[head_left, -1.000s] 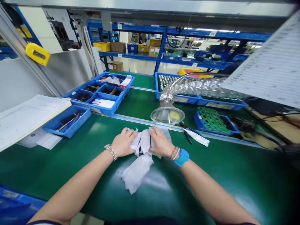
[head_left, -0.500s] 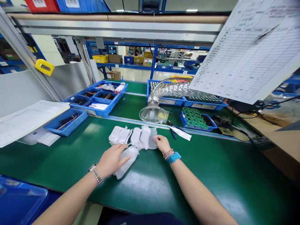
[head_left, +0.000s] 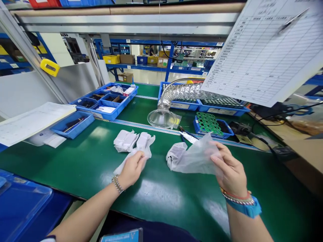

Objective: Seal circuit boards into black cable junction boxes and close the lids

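Two white wrapped packets, a left one [head_left: 125, 140] and a right one [head_left: 143, 139], lie side by side on the green table [head_left: 83, 161]. Just below them, my left hand [head_left: 133, 168] pinches a translucent white wrapping [head_left: 123, 164] that spreads over the lower part of the right packet. My right hand [head_left: 228, 166] holds up the open end of another translucent white wrapping [head_left: 196, 158]. The far end of that wrapping bunches around a pale item [head_left: 177, 150] resting on the table.
Behind the packets hangs a clear suction hood [head_left: 161, 118]. Pliers [head_left: 188, 133] and a small blue tray of green circuit boards [head_left: 208, 124] are at the back right. A blue compartment tray [head_left: 108, 114] stands back left, with a smaller blue tray [head_left: 73, 125] before it.
My right hand has moved right and nearer, drawing one wrapped item away from the group. My left hand has shifted slightly right and closed on the wrapping. The view has shifted slightly.
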Demonstrator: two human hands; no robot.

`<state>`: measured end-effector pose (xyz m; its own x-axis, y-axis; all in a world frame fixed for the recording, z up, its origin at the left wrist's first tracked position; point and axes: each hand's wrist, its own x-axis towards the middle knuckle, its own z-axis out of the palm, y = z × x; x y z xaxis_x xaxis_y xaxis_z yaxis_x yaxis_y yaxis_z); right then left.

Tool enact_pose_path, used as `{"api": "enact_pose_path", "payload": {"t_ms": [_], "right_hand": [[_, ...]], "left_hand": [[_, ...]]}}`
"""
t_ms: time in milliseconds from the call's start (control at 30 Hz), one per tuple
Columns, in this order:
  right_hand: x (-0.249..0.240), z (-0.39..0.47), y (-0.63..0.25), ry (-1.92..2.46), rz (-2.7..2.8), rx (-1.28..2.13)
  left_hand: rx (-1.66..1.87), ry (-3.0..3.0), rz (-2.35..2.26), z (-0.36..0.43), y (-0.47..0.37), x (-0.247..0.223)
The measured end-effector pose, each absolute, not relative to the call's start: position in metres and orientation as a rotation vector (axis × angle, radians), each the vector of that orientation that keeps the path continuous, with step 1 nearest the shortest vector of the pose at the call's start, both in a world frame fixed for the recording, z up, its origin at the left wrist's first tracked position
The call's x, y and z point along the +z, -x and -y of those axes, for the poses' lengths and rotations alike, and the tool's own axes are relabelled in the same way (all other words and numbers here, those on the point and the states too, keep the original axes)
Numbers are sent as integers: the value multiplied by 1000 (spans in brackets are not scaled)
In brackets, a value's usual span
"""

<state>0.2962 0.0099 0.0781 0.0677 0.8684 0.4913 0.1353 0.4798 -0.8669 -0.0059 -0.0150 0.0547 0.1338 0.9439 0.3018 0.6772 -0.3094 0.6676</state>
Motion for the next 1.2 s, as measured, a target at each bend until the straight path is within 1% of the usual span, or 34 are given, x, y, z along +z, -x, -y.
{"api": "enact_pose_path", "payload": {"t_ms": [67, 167, 300, 367, 433, 467, 533, 600, 667, 767, 900, 1067, 1200], "right_hand": [[90, 2, -286, 882, 1793, 770], [85, 11, -258, 739, 2237, 863], [62, 7, -240, 765, 2188, 677], [57, -4, -243, 820, 2049, 645], [57, -20, -247, 864, 1809, 757], [57, -31, -246, 884, 1683, 840], [56, -54, -235, 935, 1589, 984], [51, -79, -214, 1007, 1813, 986], [42, -99, -189, 1073, 2170, 810], [27, -115, -159, 1112, 2393, 604], [23, -118, -145, 1015, 2410, 570], [40, -110, -168, 908, 2384, 555], [57, -99, -203, 889, 2153, 568]], "left_hand": [[995, -1967, -1351, 15, -20, 63], [981, -1927, -1150, 21, -49, 67], [934, -1942, -1007, 23, -45, 71], [985, -2034, -1144, 13, -21, 72], [1036, -2185, -1472, -4, 10, 70], [1000, -2261, -1668, -14, 25, 68], [802, -2383, -1890, -30, 49, 59], [618, -2446, -1968, -40, 61, 47], [558, -2472, -2002, -43, 64, 36], [619, -2467, -2025, -43, 62, 25], [747, -2408, -1982, -44, 64, 23], [882, -2339, -1920, -40, 65, 26], [1125, -2203, -1721, -30, 49, 35]]}}
